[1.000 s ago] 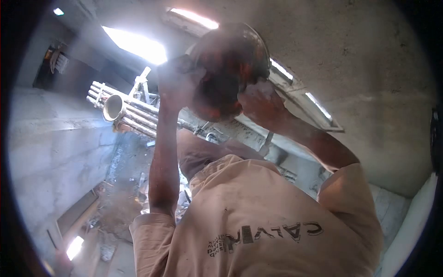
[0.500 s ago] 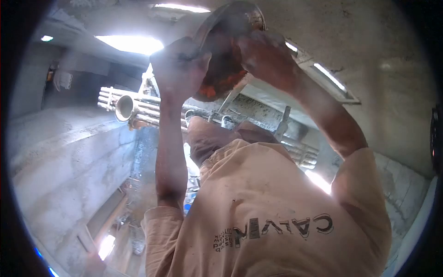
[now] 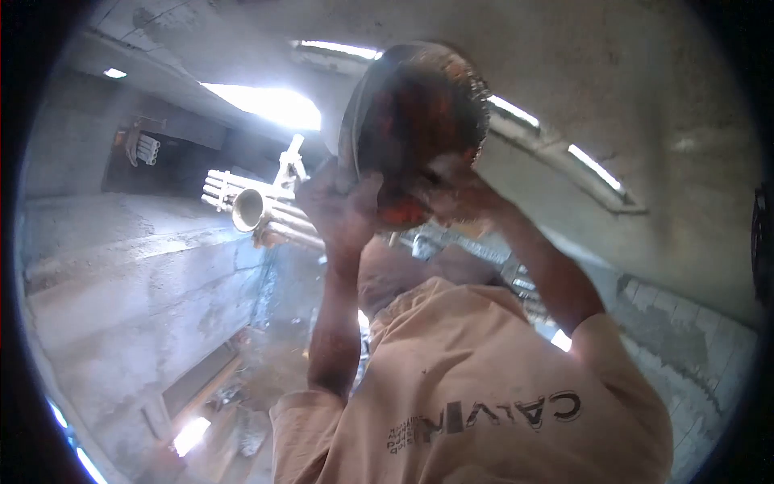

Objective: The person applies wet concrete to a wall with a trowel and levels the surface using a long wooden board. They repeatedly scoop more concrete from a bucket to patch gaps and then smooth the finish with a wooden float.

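Note:
A round, dark bowl-like pan point(image 3: 419, 121) with a rough rim and reddish-orange patches inside is raised in front of me, its hollow side tilted toward the camera. My left hand point(image 3: 343, 206) grips its near left edge, the thumb on the inner side and the fingers behind. At the near right edge, my right hand point(image 3: 463, 194) is closed on the pan, its fingers blurred by motion and partly over the inner surface. What makes the orange colour inside I cannot make out.
Metal pipes point(image 3: 282, 219) with a wide round pipe mouth point(image 3: 248, 210) lie beyond my left forearm. A pale block wall point(image 3: 129, 290) runs along the left. Below it is a board-edged opening point(image 3: 197, 375) with loose debris. Bright slits point(image 3: 597, 168) break the concrete surface.
The pan and both hands have come lower in view, closer to my body. The pan's hollow side now faces the camera more fully, and my right hand has shifted to its near edge.

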Demonstrator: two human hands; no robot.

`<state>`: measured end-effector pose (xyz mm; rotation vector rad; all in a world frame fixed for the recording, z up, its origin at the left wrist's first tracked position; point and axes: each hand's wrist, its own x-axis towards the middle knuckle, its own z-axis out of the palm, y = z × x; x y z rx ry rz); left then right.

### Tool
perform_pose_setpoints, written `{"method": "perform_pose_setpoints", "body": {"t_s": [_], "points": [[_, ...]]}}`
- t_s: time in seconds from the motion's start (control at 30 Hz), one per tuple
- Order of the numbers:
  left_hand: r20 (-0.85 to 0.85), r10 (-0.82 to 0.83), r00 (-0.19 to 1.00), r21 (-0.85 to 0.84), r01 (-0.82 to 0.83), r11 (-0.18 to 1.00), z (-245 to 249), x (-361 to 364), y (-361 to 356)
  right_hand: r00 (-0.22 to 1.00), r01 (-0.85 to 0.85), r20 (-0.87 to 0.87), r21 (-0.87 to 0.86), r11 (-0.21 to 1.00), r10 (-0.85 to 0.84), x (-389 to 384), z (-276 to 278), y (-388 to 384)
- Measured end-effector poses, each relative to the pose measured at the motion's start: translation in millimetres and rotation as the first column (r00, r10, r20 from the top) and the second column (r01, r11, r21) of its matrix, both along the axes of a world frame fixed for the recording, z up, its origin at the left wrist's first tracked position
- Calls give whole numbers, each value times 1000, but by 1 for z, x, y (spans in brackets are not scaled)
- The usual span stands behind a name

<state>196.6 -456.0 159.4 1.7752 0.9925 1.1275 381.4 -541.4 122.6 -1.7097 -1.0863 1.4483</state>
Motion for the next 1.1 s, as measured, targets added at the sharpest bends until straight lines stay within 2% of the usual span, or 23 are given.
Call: {"method": "perform_pose_setpoints", "body": {"t_s": [0.03,0.1,0.13,0.17,0.2,0.23,0.27,0.33,0.4,0.47,0.5,0.57,0.67,0.7,0.77,0.8,0.87,0.97,1.0,1.07,1.1], "points": [[10,60,998,-58,-59,997,-10,3,-4,999,19,-49,-51,999,-21,-4,7,0],[195,210,958,4,-215,977,-37,12,-4,983,142,-120,37,989,-136,-9,28,-12],[295,264,918,-144,-230,962,-41,13,-3,994,105,-7,-98,990,-106,-5,57,-11],[387,310,868,-288,-205,935,-49,4,-4,994,102,-52,69,992,-98,6,48,-17],[410,330,850,-298,-216,930,-57,-5,-3,983,182,-24,20,983,-182,6,92,-17],[433,349,831,-308,-227,924,-64,-14,-1,990,128,59,24,991,-129,17,116,-13],[455,368,811,-318,-238,918,-70,-23,0,995,71,-89,231,970,-51,43,102,-17],[243,416,876,-391,-304,869,-85,-58,-3,936,85,337,54,995,-99,66,133,-10],[436,495,752,-422,-315,850,-87,-73,-8,960,-14,276,188,982,-39,90,156,-13],[496,624,604,-541,-347,766,-78,-93,-24,889,-146,458,241,960,21,97,179,-14],[420,665,618,-567,-394,724,-89,-109,-30,765,-223,643,220,950,31,94,198,-10],[257,729,635,-594,-491,637,-123,-142,-40,736,-329,672,250,911,81,71,245,-13],[324,758,566,-535,-551,640,-127,-161,-49,696,-463,702,279,841,150,38,297,-14],[279,783,555,-551,-575,604,-142,-171,-48,665,-511,727,275,814,172,27,311,-15],[302,800,518,-502,-627,596,-119,-167,-44,520,-631,828,209,748,208,6,334,-14],[311,810,498,-477,-655,586,-108,-169,-41,543,-674,807,253,694,234,-3,340,-11],[319,780,539,-507,-598,621,-100,-179,-31,580,-735,763,341,586,284,-16,347,-6],[382,757,531,-487,-580,653,-90,-183,-13,545,-838,752,477,264,371,-6,348,22],[405,753,518,-472,-587,658,-86,-182,-9,669,-593,739,473,652,73,15,343,33],[508,718,475,-447,-568,692,-75,-183,-4,847,-191,500,600,777,-178,101,341,52],[534,705,468,-440,-558,704,-76,-192,-13,765,-245,582,660,710,-276,139,340,30]]}}
